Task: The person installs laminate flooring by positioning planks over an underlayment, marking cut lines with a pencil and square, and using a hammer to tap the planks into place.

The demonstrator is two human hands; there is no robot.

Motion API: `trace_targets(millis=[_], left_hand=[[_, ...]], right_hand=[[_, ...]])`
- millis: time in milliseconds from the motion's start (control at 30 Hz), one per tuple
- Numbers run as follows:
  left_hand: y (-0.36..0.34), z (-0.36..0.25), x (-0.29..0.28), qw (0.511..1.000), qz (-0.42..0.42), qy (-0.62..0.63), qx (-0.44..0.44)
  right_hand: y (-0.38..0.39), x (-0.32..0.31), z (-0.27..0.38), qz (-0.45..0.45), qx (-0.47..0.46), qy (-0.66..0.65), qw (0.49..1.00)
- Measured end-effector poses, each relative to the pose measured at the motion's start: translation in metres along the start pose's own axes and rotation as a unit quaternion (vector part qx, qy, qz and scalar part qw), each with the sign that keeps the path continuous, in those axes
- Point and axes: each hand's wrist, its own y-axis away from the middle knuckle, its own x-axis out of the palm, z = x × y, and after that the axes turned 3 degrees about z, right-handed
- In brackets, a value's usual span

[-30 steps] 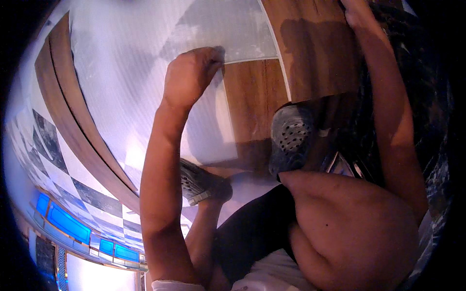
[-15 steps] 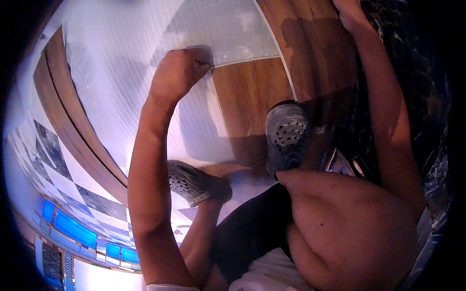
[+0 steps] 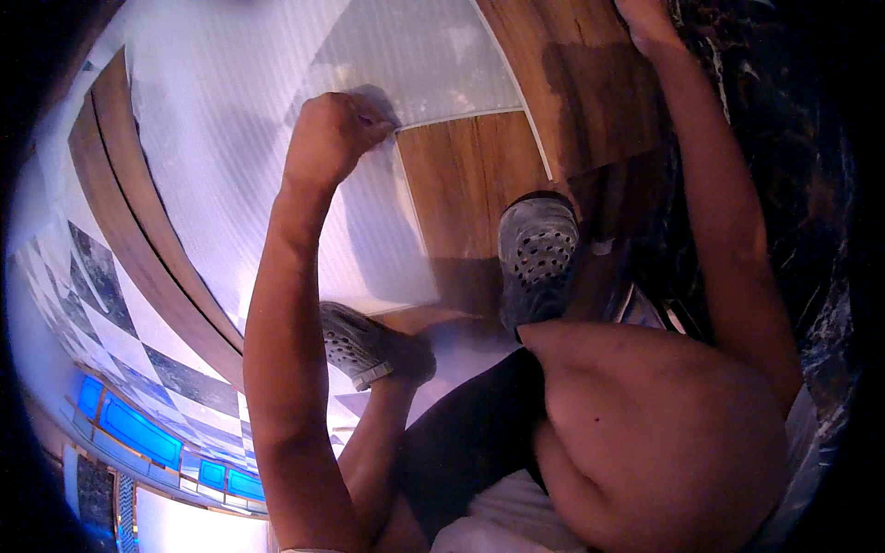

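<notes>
My left hand (image 3: 330, 138) is closed, its thumb and fingertips pinched together at the upper left corner of a short brown wood-look floor plank (image 3: 472, 175). Whether the fingers grip that corner or something thin beside it is hidden. Pale ribbed underlay (image 3: 212, 157) spreads under and around this hand. At the upper edge, my right hand (image 3: 645, 26) is partly cut off, and its fingers do not show. It is nearest the right side of a longer wood-look plank (image 3: 581, 92), which lies beside the short one with a light seam between them.
My grey clogs (image 3: 538, 247) stand near the short plank, one at its lower right, the other on the left. Dark veined marble (image 3: 765, 184) runs along the right. Narrow brown boards (image 3: 138, 212) lie at left, beside black-and-white checkered flooring (image 3: 189, 380).
The view has shifted slightly, and my right arm sits a little further left in it. My left hand remains at the plank's corner, its fingers still pinched.
</notes>
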Motion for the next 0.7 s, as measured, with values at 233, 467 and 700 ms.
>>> trace_targets(millis=[233,467,700], left_hand=[[-0.018,0.005,-0.005,0.995,0.020,-0.084,0.044],[-0.020,0.006,-0.003,0.990,0.015,-0.130,0.058],[-0.009,-0.007,-0.005,0.997,0.021,-0.076,0.023]], right_hand=[[-0.006,-0.003,-0.010,-0.015,-0.018,0.020,1.000],[-0.004,-0.001,-0.011,-0.041,-0.041,0.042,0.997],[-0.002,0.003,-0.009,-0.064,-0.025,0.035,0.997]])
